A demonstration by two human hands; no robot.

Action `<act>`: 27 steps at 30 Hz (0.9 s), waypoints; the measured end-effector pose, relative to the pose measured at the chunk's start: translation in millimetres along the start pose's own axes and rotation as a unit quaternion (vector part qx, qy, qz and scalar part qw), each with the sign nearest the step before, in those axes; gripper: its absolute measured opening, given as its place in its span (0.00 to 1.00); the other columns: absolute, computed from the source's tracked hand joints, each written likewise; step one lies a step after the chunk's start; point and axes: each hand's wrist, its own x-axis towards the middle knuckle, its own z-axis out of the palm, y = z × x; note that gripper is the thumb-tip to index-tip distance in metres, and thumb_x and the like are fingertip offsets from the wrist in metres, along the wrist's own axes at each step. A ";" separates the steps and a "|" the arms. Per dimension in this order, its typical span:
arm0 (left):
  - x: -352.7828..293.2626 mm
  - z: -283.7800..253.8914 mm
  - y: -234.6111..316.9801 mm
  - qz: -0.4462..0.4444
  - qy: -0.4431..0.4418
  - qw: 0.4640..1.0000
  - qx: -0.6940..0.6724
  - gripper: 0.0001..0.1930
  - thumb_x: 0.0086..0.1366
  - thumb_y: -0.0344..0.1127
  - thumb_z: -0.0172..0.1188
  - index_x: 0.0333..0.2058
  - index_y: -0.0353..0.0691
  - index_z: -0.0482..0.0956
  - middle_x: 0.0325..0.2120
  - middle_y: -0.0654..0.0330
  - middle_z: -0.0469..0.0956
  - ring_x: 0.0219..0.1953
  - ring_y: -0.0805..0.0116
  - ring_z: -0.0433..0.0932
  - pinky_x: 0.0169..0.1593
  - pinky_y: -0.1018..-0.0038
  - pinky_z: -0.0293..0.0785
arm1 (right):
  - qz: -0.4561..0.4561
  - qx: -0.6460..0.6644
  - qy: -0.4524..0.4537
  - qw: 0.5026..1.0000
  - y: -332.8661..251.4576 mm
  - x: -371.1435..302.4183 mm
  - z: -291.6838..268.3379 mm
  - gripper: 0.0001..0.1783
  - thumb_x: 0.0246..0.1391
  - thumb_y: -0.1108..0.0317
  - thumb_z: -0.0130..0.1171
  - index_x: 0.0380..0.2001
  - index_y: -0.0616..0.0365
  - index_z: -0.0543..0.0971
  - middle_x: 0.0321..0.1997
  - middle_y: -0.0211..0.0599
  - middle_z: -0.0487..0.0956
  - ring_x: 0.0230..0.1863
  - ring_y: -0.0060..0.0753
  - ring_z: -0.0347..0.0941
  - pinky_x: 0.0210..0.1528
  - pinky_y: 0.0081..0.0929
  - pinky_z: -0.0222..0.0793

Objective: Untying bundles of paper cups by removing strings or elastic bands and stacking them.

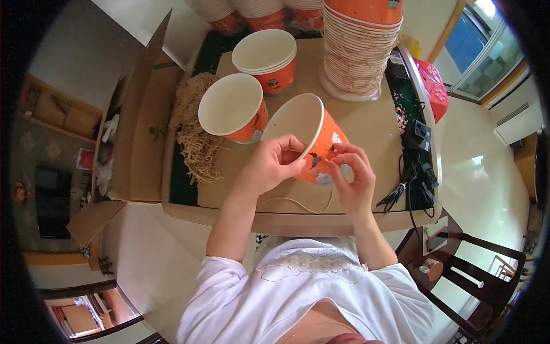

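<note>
A tilted orange paper bucket [335, 129] with a white inside and dark printed figures stands in front of me. My left hand [272, 163] is closed on its near left rim, thumb outside and fingers reaching inside. Against the printed side, my right hand [352, 172] pinches thumb and forefinger together at the end of a thin beige cord [303, 205]; the fingertips mostly hide that end. The rest of the cord curves loosely over the cardboard near the table's front edge. Just to the left, another orange bucket [252, 123] sits apart from my hands.
Beige cords lie bundled [197, 132] at the table's left. Behind are a short stack of buckets [275, 77] and a tall stack [361, 57] with cords hanging down it. Black adapters and cables [421, 175] line the right edge. An open carton [149, 137] stands left.
</note>
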 end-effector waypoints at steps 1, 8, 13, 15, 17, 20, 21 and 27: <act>0.1 1.5 0.9 0.000 0.000 1.000 0.000 0.14 0.59 0.21 0.55 0.45 0.30 0.73 0.37 0.60 0.79 0.40 0.75 0.78 0.47 0.77 0.75 | 0.020 0.025 -0.007 0.999 -0.5 -0.2 0.4 0.06 0.46 0.81 0.61 0.29 0.62 0.77 0.46 0.40 0.75 0.49 0.31 0.71 0.53 0.28 0.65; -1.0 12.9 5.6 0.026 0.024 0.999 0.035 0.14 0.59 0.23 0.58 0.45 0.31 0.74 0.37 0.61 0.79 0.39 0.75 0.78 0.46 0.77 0.75 | -0.036 -0.023 0.008 0.999 -5.7 6.9 3.5 0.08 0.45 0.80 0.64 0.30 0.61 0.77 0.44 0.39 0.76 0.38 0.29 0.73 0.41 0.24 0.70; -1.1 17.9 2.8 0.030 0.012 0.997 0.072 0.14 0.59 0.23 0.57 0.46 0.31 0.75 0.37 0.60 0.79 0.39 0.74 0.79 0.45 0.77 0.76 | -0.040 -0.067 0.000 0.997 -16.8 11.2 -0.6 0.09 0.45 0.79 0.64 0.31 0.62 0.76 0.41 0.40 0.76 0.36 0.32 0.74 0.40 0.26 0.70; -3.0 23.2 9.3 0.024 0.013 0.995 0.092 0.15 0.59 0.23 0.57 0.46 0.31 0.75 0.37 0.60 0.79 0.39 0.74 0.79 0.44 0.77 0.77 | -0.038 -0.072 -0.010 0.997 -19.7 12.6 -4.0 0.08 0.45 0.78 0.64 0.31 0.62 0.76 0.41 0.41 0.77 0.37 0.33 0.75 0.41 0.27 0.70; -3.5 27.0 10.2 0.018 0.014 0.993 0.112 0.15 0.59 0.23 0.56 0.46 0.31 0.75 0.37 0.60 0.79 0.39 0.73 0.79 0.43 0.77 0.77 | -0.035 -0.076 -0.020 0.996 -21.2 12.6 -5.1 0.08 0.45 0.78 0.64 0.31 0.62 0.76 0.40 0.41 0.77 0.39 0.35 0.76 0.42 0.28 0.71; -1.9 31.3 9.2 0.057 0.015 0.985 0.162 0.15 0.59 0.22 0.55 0.47 0.31 0.74 0.38 0.59 0.79 0.39 0.72 0.79 0.42 0.76 0.78 | -0.016 -0.079 -0.029 0.996 -22.6 11.5 -7.1 0.08 0.45 0.78 0.64 0.30 0.61 0.76 0.41 0.42 0.77 0.41 0.38 0.76 0.43 0.29 0.71; -1.7 31.2 7.7 0.061 0.016 0.984 0.168 0.15 0.58 0.22 0.56 0.46 0.31 0.74 0.38 0.58 0.78 0.39 0.71 0.80 0.42 0.75 0.79 | -0.012 -0.078 -0.029 0.996 -21.9 11.2 -7.0 0.08 0.45 0.78 0.64 0.30 0.61 0.76 0.41 0.42 0.77 0.42 0.38 0.76 0.43 0.29 0.71; -2.6 33.5 8.6 0.062 0.024 0.975 0.211 0.15 0.59 0.24 0.56 0.46 0.31 0.74 0.39 0.57 0.78 0.40 0.68 0.80 0.42 0.74 0.79 | -0.007 -0.080 -0.027 0.996 -19.7 11.0 -6.9 0.08 0.45 0.78 0.64 0.30 0.61 0.76 0.41 0.42 0.77 0.41 0.38 0.76 0.43 0.29 0.71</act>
